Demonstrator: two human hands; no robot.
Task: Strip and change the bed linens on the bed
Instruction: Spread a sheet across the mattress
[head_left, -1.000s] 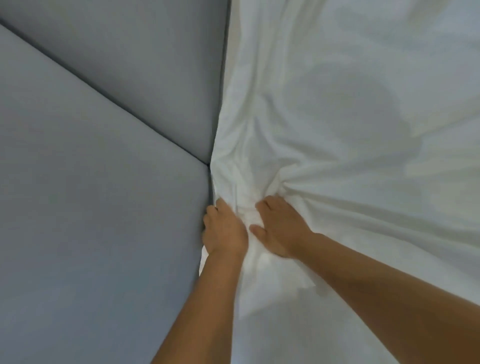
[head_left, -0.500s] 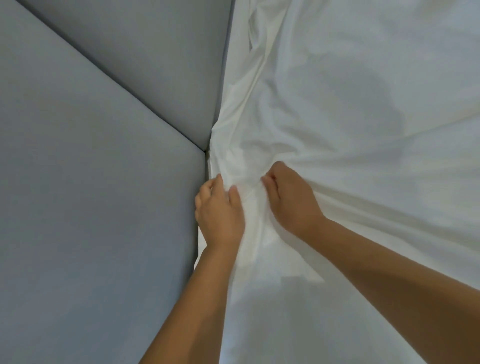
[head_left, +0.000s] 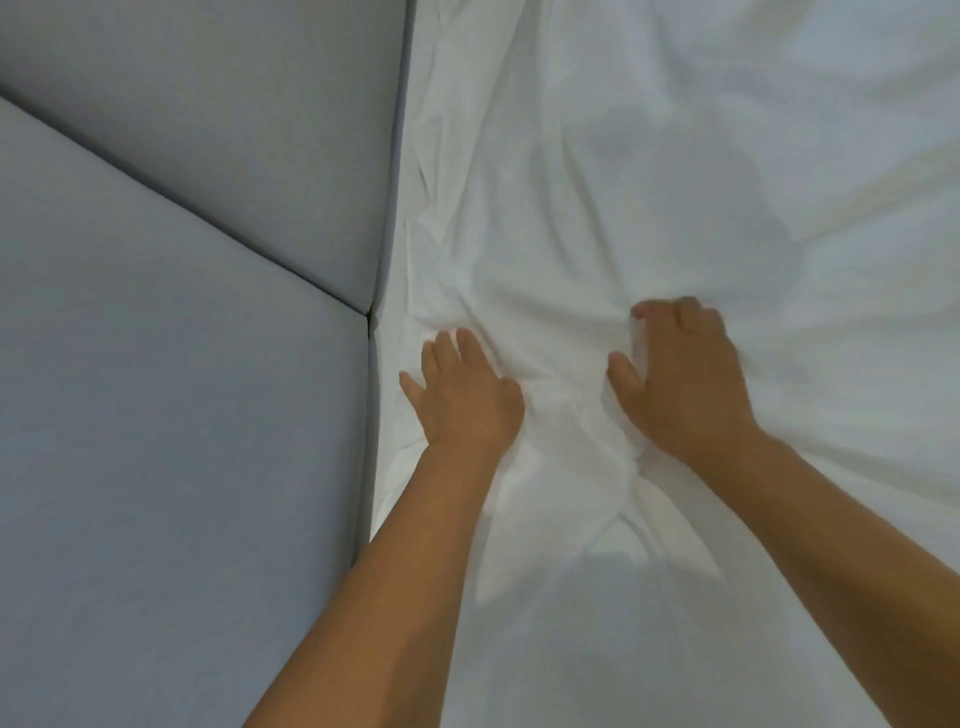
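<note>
A white bed sheet (head_left: 649, 156) covers the mattress and bunches into wrinkles at the corner beside the grey panels. My left hand (head_left: 462, 395) lies flat on the sheet close to that corner, fingers straight and pressing the fabric down. My right hand (head_left: 680, 379) is further right with its fingers curled, and a fold of the sheet is pinched between thumb and fingers. Creases fan out from both hands. The mattress under the sheet is hidden.
Grey padded panels (head_left: 182, 415) fill the left side and meet in a seam (head_left: 368, 312) right at the bed corner. A narrow gap runs between the panels and the sheet's edge. White sheet stretches away to the right and top.
Both hands were gripping bunched sheet close together at the corner. Now they are apart: the left has let go and lies flat, the right has moved right with a fold of sheet.
</note>
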